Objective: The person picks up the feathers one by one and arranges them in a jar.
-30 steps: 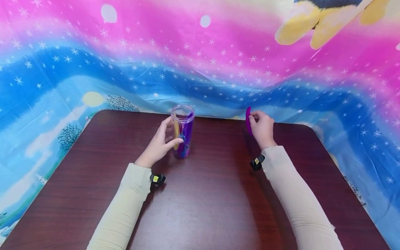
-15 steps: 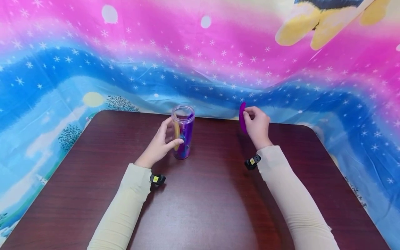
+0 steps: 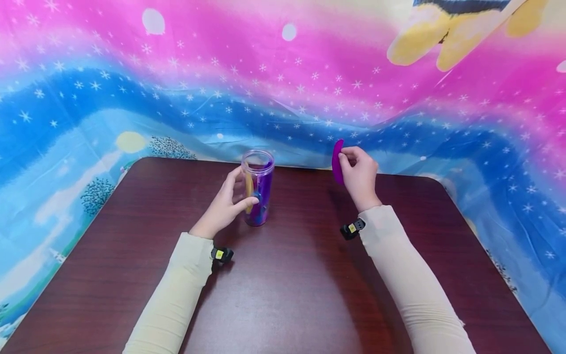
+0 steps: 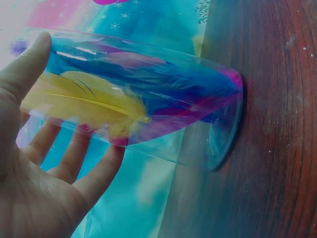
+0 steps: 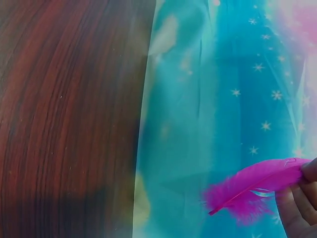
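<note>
A clear plastic jar without a lid stands upright near the table's back edge. Several coloured feathers are inside; a yellow feather shows plainly through the wall in the left wrist view, among blue, purple and pink ones. My left hand holds the jar from its left side, thumb in front and fingers behind. To the right, above the tabletop, my right hand pinches a magenta feather by one end between thumb and fingers. In the right wrist view its fluffy quill end points away from the hand.
The dark wood table has rounded back corners. Behind it hangs a pink and blue cloth printed with snowflakes, close to the back edge. A small black camera sits on each wrist.
My right hand has moved left and slightly up with the magenta feather, nearer the jar. The left hand and the jar have stayed in place.
</note>
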